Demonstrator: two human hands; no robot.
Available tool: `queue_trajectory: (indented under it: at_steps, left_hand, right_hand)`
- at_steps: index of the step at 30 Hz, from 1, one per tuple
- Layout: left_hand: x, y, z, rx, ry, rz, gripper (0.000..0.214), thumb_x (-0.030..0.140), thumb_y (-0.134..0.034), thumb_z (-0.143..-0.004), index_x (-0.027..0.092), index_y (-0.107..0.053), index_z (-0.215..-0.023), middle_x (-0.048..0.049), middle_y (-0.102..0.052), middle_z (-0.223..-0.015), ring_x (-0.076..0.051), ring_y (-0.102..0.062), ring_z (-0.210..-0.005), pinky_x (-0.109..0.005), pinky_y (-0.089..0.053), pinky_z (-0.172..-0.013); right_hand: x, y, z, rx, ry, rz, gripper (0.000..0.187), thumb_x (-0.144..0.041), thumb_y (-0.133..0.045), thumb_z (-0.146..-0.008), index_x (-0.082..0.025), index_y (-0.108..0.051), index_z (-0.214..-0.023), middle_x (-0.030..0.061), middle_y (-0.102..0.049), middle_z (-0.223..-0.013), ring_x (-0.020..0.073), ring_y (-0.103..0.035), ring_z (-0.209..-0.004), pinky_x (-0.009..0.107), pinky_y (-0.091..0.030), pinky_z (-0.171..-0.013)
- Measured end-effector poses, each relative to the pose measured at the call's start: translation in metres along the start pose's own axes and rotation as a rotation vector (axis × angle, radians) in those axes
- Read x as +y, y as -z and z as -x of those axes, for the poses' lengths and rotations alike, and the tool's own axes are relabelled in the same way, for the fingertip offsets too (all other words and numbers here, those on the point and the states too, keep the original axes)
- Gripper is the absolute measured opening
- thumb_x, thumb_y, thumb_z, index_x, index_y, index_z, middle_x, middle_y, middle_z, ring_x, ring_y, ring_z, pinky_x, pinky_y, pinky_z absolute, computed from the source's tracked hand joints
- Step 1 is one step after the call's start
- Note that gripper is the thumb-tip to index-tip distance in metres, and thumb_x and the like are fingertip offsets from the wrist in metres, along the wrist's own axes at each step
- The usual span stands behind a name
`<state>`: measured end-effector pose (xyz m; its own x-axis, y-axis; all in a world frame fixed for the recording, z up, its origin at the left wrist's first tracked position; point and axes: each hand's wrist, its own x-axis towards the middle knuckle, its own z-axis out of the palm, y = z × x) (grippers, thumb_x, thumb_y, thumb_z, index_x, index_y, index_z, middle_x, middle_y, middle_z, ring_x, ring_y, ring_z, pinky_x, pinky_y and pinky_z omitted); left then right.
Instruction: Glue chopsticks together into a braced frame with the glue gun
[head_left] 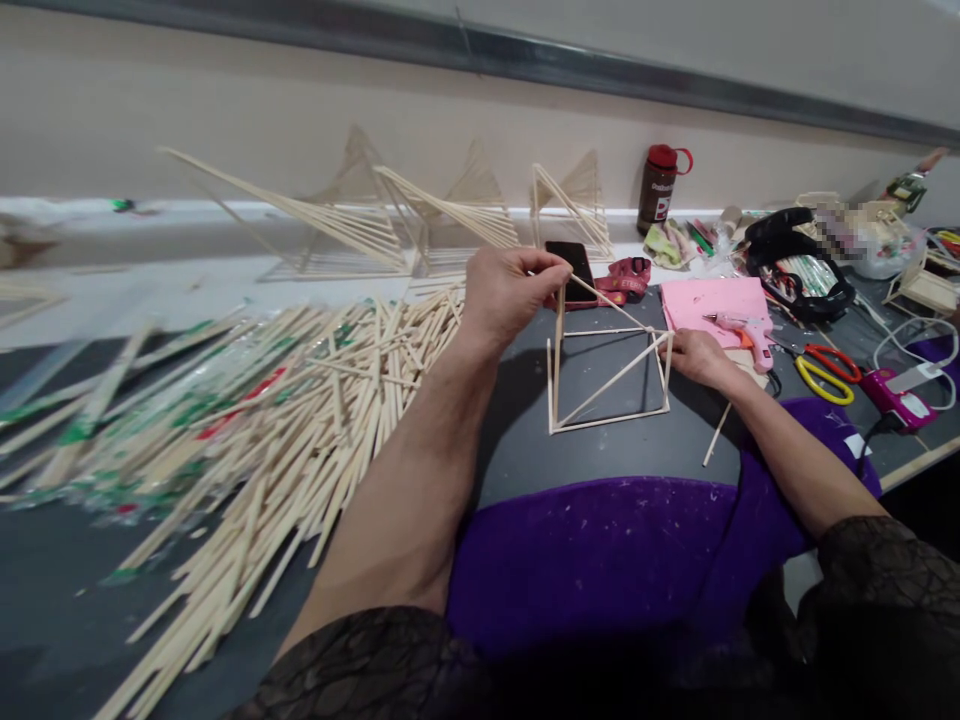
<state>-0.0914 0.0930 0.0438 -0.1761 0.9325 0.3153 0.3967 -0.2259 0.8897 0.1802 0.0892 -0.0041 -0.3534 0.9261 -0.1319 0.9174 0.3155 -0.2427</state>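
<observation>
A frame of thin wooden sticks point(611, 424) stands on the grey table in front of me, with a square base, uprights and slanting sticks. My left hand point(510, 290) pinches the top end of a stick at the frame's left upper corner. At the right upper corner, the fingers of my right hand point(701, 358) close around the joint where several sticks meet; the fingertips are partly hidden behind the sticks. One loose stick point(717, 436) lies on the table below my right hand.
A pile of wooden sticks point(300, 470) and plastic-wrapped bundles spread on the left. Finished stick structures point(450, 210) stand along the wall. On the right lie a glue gun point(746, 335), scissors point(825, 372) and a pink power strip point(900, 395). A bottle point(660, 190) and phone point(571, 270) are behind.
</observation>
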Motion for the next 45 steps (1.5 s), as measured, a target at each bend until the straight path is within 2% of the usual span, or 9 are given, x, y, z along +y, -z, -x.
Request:
queue_trajectory:
  at_steps: [4,13,19,26,30,34,38,41,45]
  left_hand:
    - [0.002,0.004,0.004,0.002,-0.012,-0.027,0.017,0.03,-0.074,-0.076,0.018,-0.084,-0.081,-0.0003,-0.071,-0.063,-0.015,-0.065,-0.058,-0.024,-0.052,-0.059]
    - [0.001,0.015,0.008,0.036,0.008,-0.005,0.013,0.029,-0.073,-0.074,0.018,-0.079,-0.074,0.0002,-0.07,-0.063,-0.013,-0.061,-0.056,-0.024,-0.05,-0.057]
    - [-0.001,0.015,0.007,0.009,0.014,0.001,0.011,0.028,-0.073,-0.074,0.018,-0.077,-0.073,0.0009,-0.068,-0.061,-0.013,-0.059,-0.054,-0.025,-0.048,-0.057]
    - [-0.003,0.015,0.006,0.01,-0.01,0.005,0.011,0.028,-0.073,-0.075,0.019,-0.079,-0.075,0.0014,-0.069,-0.061,-0.012,-0.059,-0.052,-0.026,-0.049,-0.058]
    - [-0.004,0.015,0.007,0.011,-0.011,0.013,0.009,0.028,-0.074,-0.074,0.02,-0.08,-0.073,0.0006,-0.071,-0.064,-0.012,-0.059,-0.052,-0.025,-0.047,-0.056]
    - [-0.001,0.014,0.008,0.011,-0.001,0.023,0.009,0.026,-0.073,-0.073,0.021,-0.079,-0.07,0.0016,-0.067,-0.058,-0.013,-0.059,-0.052,-0.024,-0.048,-0.057]
    - [0.002,0.015,0.009,-0.001,0.004,0.019,0.011,0.027,-0.072,-0.072,0.02,-0.078,-0.067,0.0016,-0.064,-0.053,-0.012,-0.057,-0.051,-0.022,-0.046,-0.054]
    - [0.001,0.016,0.009,-0.013,0.011,0.017,0.013,0.031,-0.073,-0.071,0.02,-0.079,-0.069,0.0024,-0.063,-0.051,-0.012,-0.056,-0.05,-0.021,-0.041,-0.05]
    - [-0.002,0.017,0.009,-0.036,-0.015,0.043,0.016,0.034,-0.072,-0.07,0.019,-0.079,-0.07,0.0018,-0.066,-0.055,-0.012,-0.057,-0.051,-0.021,-0.043,-0.052]
  right_hand:
    - [0.0,-0.004,-0.003,0.017,0.031,-0.01,0.03,-0.019,-0.057,-0.094,-0.015,-0.085,-0.103,0.0111,-0.084,-0.109,0.0206,-0.072,-0.091,0.026,-0.041,-0.073]
    - [-0.004,-0.01,-0.006,0.053,0.062,-0.06,0.027,-0.021,-0.059,-0.093,-0.021,-0.086,-0.097,0.0066,-0.083,-0.098,0.0208,-0.071,-0.088,0.027,-0.044,-0.074]
    - [0.001,-0.007,-0.002,0.062,0.088,-0.104,0.028,-0.019,-0.059,-0.091,-0.018,-0.086,-0.1,0.0067,-0.083,-0.102,0.0193,-0.072,-0.089,0.025,-0.045,-0.075]
    - [0.015,-0.004,0.005,0.208,0.065,-0.504,0.031,-0.029,-0.057,-0.087,-0.012,-0.083,-0.094,0.0053,-0.075,-0.077,0.0155,-0.062,-0.065,0.026,-0.043,-0.064]
    - [0.017,-0.003,0.009,0.257,0.065,-0.578,0.029,-0.032,-0.058,-0.084,-0.014,-0.081,-0.089,0.004,-0.073,-0.072,0.0161,-0.061,-0.065,0.026,-0.043,-0.063]
    - [0.013,0.016,0.004,0.329,0.112,-0.608,0.03,-0.033,-0.061,-0.083,-0.014,-0.083,-0.091,0.0042,-0.074,-0.074,0.0162,-0.062,-0.066,0.027,-0.045,-0.065]
    - [-0.009,0.053,-0.018,0.384,0.299,-0.531,0.028,-0.029,-0.064,-0.085,-0.015,-0.086,-0.094,0.0061,-0.079,-0.085,0.016,-0.065,-0.073,0.029,-0.048,-0.073]
    - [-0.036,0.072,-0.04,0.317,0.423,-0.428,0.025,-0.022,-0.066,-0.086,-0.017,-0.088,-0.096,0.0067,-0.082,-0.093,0.0176,-0.07,-0.086,0.029,-0.049,-0.08]
    - [-0.055,0.069,-0.067,0.157,0.481,-0.322,0.027,-0.017,-0.069,-0.084,-0.016,-0.088,-0.103,0.0062,-0.082,-0.099,0.0181,-0.071,-0.092,0.028,-0.048,-0.082]
